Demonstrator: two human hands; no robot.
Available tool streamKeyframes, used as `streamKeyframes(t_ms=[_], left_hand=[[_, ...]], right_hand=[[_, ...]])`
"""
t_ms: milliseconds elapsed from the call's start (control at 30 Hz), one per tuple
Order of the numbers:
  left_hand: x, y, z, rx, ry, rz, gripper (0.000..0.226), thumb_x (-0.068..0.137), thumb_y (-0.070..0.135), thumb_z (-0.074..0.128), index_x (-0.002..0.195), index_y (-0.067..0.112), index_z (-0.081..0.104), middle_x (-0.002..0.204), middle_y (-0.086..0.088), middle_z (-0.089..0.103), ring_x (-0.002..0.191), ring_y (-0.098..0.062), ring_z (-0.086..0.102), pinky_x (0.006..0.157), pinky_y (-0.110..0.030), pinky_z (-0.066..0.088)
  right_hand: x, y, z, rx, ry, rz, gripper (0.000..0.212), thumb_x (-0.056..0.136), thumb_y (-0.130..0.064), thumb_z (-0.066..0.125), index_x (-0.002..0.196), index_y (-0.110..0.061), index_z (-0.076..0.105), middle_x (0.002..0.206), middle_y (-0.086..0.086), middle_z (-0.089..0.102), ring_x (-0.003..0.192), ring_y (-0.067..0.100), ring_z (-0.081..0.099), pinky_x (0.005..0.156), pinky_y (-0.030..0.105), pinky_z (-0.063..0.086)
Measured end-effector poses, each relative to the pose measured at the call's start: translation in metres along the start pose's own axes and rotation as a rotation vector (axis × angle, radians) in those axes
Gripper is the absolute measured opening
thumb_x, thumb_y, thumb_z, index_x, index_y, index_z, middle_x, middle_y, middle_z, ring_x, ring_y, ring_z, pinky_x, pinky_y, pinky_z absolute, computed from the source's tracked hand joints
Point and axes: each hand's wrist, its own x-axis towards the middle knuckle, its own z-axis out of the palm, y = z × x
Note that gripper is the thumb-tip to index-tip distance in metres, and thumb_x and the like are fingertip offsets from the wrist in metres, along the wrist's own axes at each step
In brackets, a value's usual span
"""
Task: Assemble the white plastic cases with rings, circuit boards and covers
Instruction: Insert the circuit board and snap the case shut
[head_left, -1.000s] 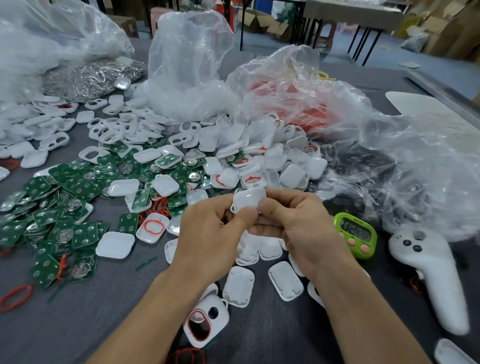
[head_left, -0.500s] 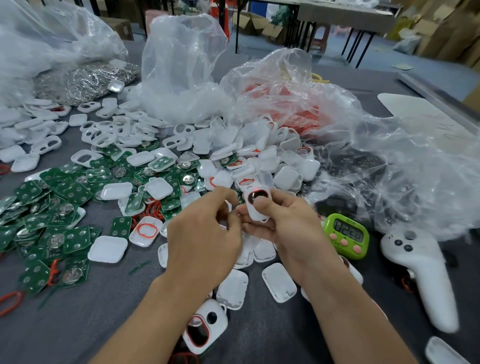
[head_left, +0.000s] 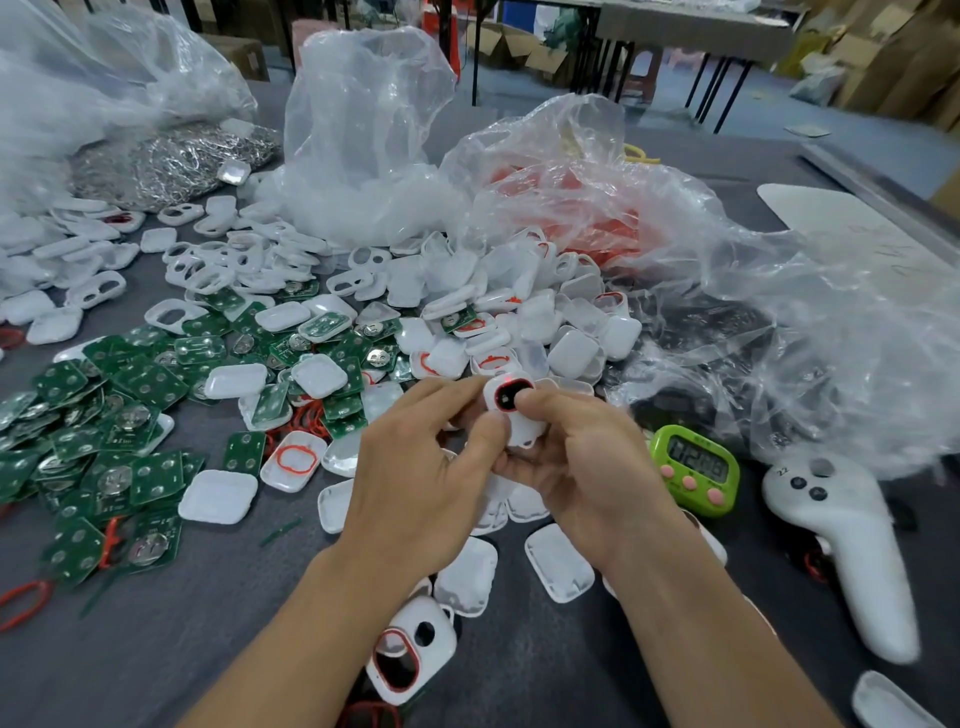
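Note:
A white plastic case (head_left: 511, 397) with a red ring round its opening sits between both hands above the table's middle. My right hand (head_left: 587, 467) grips it from the right and below, forefinger curled over its top. My left hand (head_left: 421, 473) pinches its left edge with thumb and forefinger. Green circuit boards (head_left: 119, 415) lie scattered at the left. White covers (head_left: 218, 496) and case shells (head_left: 561, 332) are heaped behind and around my hands. Another case with a red ring (head_left: 410, 657) lies near my left forearm.
Clear plastic bags (head_left: 363, 145) stand at the back, one holding red rings (head_left: 597, 223). A green timer (head_left: 696, 470) and a white controller (head_left: 847, 545) lie at the right. Loose red rings (head_left: 23, 600) lie at the left edge. Metal clips (head_left: 171, 161) are piled at the back left.
The case was turned over in my hands: a second ago its plain white back showed, now the opening with the red ring faces up. Both hands stayed close together.

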Motion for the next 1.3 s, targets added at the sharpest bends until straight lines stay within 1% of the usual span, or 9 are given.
streamKeyframes(t_ms=[100,200,333,467,600,800,1067,1167,1300], left_hand=[[0.0024,-0.0010,-0.0009,-0.094,-0.002,-0.094,0.024,0.091,0.036,0.061,0.109,0.040,0.076,0.097,0.022,0.072,0.095,0.002,0.065,0.077,-0.008,0.044],[0.0064,0.0015,-0.0008,-0.328,-0.025,-0.240,0.020,0.086,0.041,0.066,0.099,0.045,0.080,0.088,0.013,0.078,0.085,-0.011,0.073,0.074,-0.027,0.059],[0.0099,0.0011,-0.0017,-0.435,0.014,-0.261,0.015,0.073,0.048,0.069,0.083,0.051,0.080,0.078,0.013,0.079,0.071,-0.003,0.073,0.062,-0.018,0.056],[0.0072,-0.0017,-0.0012,-0.459,0.014,-0.304,0.013,0.079,0.041,0.073,0.089,0.042,0.082,0.078,0.007,0.079,0.070,-0.010,0.074,0.064,-0.033,0.061],[0.0062,0.0033,-0.0036,-0.487,-0.039,-0.252,0.021,0.092,0.024,0.067,0.094,0.037,0.083,0.074,0.008,0.077,0.063,-0.006,0.069,0.059,-0.018,0.055],[0.0054,0.0076,-0.0062,-0.465,-0.096,-0.209,0.034,0.090,0.004,0.062,0.098,0.029,0.083,0.058,0.000,0.067,0.049,-0.012,0.064,0.055,-0.019,0.049],[0.0059,0.0032,-0.0024,-0.386,-0.070,-0.235,0.031,0.076,0.035,0.063,0.099,0.043,0.081,0.071,0.008,0.073,0.065,-0.008,0.063,0.061,-0.022,0.053],[0.0067,0.0014,-0.0025,-0.345,-0.063,-0.249,0.031,0.078,0.028,0.064,0.099,0.046,0.079,0.077,0.007,0.076,0.071,-0.015,0.069,0.065,-0.035,0.057],[0.0063,0.0008,-0.0030,-0.341,-0.079,-0.234,0.033,0.081,0.022,0.064,0.100,0.045,0.080,0.071,0.008,0.073,0.063,-0.006,0.059,0.058,-0.023,0.050]], right_hand=[[-0.0011,-0.0022,-0.0017,-0.034,-0.133,0.045,0.027,0.094,0.005,0.052,0.108,0.001,0.075,0.116,0.028,0.072,0.096,0.037,0.069,0.075,0.042,0.062],[-0.0026,-0.0037,-0.0020,-0.058,-0.257,0.073,0.038,0.090,0.015,0.046,0.109,0.000,0.074,0.110,0.025,0.072,0.086,0.030,0.071,0.070,0.035,0.059],[-0.0035,-0.0020,-0.0026,-0.106,-0.302,0.068,0.035,0.091,0.016,0.046,0.112,0.003,0.071,0.107,0.025,0.072,0.087,0.030,0.073,0.073,0.033,0.060],[-0.0044,-0.0007,0.0011,-0.128,-0.300,0.054,0.035,0.092,0.017,0.045,0.112,0.002,0.070,0.102,0.018,0.075,0.083,0.027,0.073,0.071,0.031,0.060],[-0.0034,-0.0011,0.0037,-0.116,-0.256,0.006,0.035,0.091,0.019,0.041,0.106,0.005,0.069,0.084,0.018,0.070,0.066,0.026,0.065,0.064,0.032,0.057],[-0.0034,0.0022,0.0059,-0.165,-0.162,-0.046,0.036,0.088,0.022,0.038,0.094,0.003,0.068,0.073,0.017,0.063,0.052,0.023,0.052,0.051,0.030,0.042],[-0.0016,0.0010,0.0036,-0.133,-0.205,0.000,0.040,0.088,0.020,0.041,0.102,0.001,0.072,0.095,0.023,0.070,0.079,0.031,0.065,0.067,0.033,0.056],[-0.0022,0.0000,0.0032,-0.121,-0.253,0.013,0.038,0.088,0.019,0.044,0.104,0.000,0.072,0.096,0.021,0.069,0.079,0.027,0.066,0.066,0.032,0.057],[-0.0029,0.0009,0.0035,-0.137,-0.245,-0.012,0.033,0.087,0.019,0.048,0.102,0.003,0.073,0.094,0.025,0.068,0.076,0.030,0.065,0.064,0.032,0.057]])
